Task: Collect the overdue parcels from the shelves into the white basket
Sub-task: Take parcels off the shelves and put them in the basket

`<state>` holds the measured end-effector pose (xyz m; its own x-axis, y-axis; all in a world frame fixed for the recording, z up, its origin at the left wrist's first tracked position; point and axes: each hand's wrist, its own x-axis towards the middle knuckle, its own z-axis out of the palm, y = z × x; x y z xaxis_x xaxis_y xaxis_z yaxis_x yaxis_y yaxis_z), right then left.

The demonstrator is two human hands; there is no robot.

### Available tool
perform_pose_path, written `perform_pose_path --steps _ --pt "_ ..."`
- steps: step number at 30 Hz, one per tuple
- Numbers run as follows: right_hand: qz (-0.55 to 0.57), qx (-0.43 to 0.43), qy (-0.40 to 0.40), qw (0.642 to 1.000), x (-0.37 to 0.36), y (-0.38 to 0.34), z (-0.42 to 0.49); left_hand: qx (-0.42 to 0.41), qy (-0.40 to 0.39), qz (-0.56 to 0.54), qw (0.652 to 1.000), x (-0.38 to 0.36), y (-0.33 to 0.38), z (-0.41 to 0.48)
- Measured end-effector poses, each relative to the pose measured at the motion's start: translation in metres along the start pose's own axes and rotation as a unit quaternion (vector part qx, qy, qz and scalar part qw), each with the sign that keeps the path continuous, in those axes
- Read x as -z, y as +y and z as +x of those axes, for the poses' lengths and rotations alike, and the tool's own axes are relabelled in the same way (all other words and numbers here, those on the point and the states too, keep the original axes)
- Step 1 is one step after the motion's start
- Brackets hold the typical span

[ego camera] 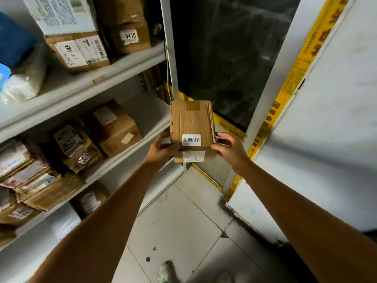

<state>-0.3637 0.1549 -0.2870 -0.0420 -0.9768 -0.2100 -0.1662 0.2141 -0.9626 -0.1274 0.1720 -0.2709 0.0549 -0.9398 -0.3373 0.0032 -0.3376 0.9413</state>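
The white shelves fill the left of the view, their boards crowded with taped cardboard parcels and a soft white bag; the white basket is not in sight. Just off the right end of the shelves, above the tiled floor, a small cardboard box is held in the air, touching no board. The left hand grips its left side and the right hand its right side, both at the near end, with the fingers curled and clamped on the card. A small white label printed with dark characters sits on the upper face near the hands, and likely marks it as overdue.

The box looks like stiff corrugated card, and is probably light, since it is carried by one end alone. Its right edge is frayed into loose layers and the tape strips look smooth, so both are poor places to pinch. The firm side faces are the better hold, with a palm slid under the base for the carry to the basket
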Motion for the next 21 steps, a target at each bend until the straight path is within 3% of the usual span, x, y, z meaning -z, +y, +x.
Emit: perform_pose_path --steps 11,21 --pt "0.091 -0.061 0.16 0.981 -0.019 0.03 -0.081 -0.014 -0.186 0.089 0.978 0.011 -0.018 0.011" --pt "0.088 -0.072 0.301 0.947 -0.037 0.051 -0.179 -0.023 -0.337 0.159 0.928 -0.01 -0.037 -0.009"
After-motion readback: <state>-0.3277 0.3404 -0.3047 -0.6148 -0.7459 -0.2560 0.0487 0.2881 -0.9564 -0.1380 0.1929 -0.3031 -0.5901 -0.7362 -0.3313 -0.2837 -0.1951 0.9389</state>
